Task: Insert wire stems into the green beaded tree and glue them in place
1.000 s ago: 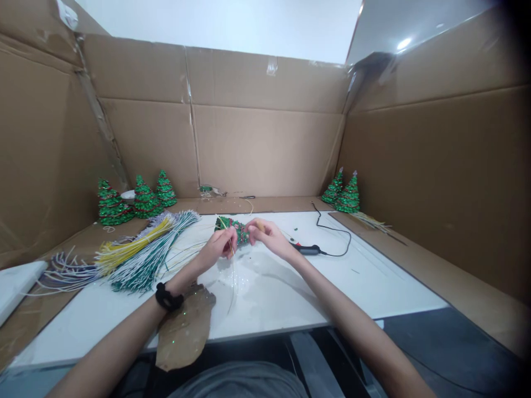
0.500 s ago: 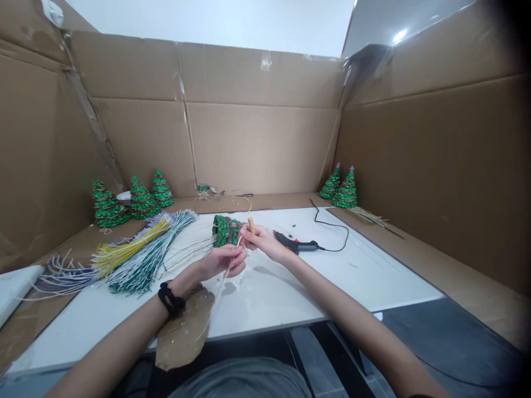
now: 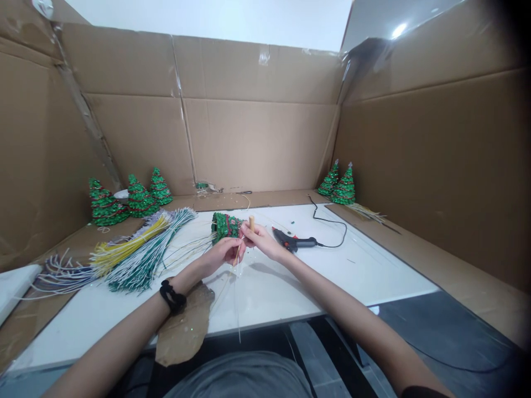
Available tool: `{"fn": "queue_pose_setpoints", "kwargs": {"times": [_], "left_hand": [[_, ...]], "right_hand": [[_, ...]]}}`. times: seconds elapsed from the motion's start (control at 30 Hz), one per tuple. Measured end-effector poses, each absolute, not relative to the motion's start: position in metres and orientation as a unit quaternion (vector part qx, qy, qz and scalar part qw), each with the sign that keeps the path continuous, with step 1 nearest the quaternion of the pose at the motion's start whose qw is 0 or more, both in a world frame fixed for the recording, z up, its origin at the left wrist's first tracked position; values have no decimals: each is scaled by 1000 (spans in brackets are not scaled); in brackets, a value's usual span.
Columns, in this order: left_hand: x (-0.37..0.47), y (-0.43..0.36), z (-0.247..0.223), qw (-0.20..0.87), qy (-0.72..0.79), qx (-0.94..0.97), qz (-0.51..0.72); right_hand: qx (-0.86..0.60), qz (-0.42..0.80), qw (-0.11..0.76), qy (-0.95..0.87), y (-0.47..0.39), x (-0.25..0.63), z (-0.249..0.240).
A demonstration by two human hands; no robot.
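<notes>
The small green tree (image 3: 225,226) lies on its side at the centre of the frame, on the white desk (image 3: 373,271). The right hand (image 3: 259,239) has its grip closed on the wooden stem (image 3: 251,223). The left hand (image 3: 226,251) pinches a thin strand (image 3: 237,298). A glue gun (image 3: 294,241) lies just right.

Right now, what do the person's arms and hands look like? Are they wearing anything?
Both arms are bare, with no gloves on the left hand or right hand. A black band wraps the left wrist. A dark sleeve edge shows on the right arm.
</notes>
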State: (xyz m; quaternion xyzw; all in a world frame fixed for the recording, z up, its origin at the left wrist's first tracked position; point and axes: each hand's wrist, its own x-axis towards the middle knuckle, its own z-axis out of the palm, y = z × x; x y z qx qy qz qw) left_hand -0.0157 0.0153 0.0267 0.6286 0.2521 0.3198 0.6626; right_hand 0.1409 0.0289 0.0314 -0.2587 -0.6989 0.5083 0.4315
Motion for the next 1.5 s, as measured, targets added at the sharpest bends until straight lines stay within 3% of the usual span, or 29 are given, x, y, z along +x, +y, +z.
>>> {"fn": "queue_pose_setpoints", "kwargs": {"times": [0.9, 1.13, 1.5], "left_hand": [[-17, 15, 28, 630, 261, 649, 338], [-18, 18, 26, 607, 262, 660, 356], [-16, 15, 28, 579, 280, 679, 355]], "right_hand": [[-239, 474, 420, -736, 24, 141, 28], [-236, 529, 435, -690, 26, 142, 27], [-230, 431, 408, -772, 24, 143, 30]]}}
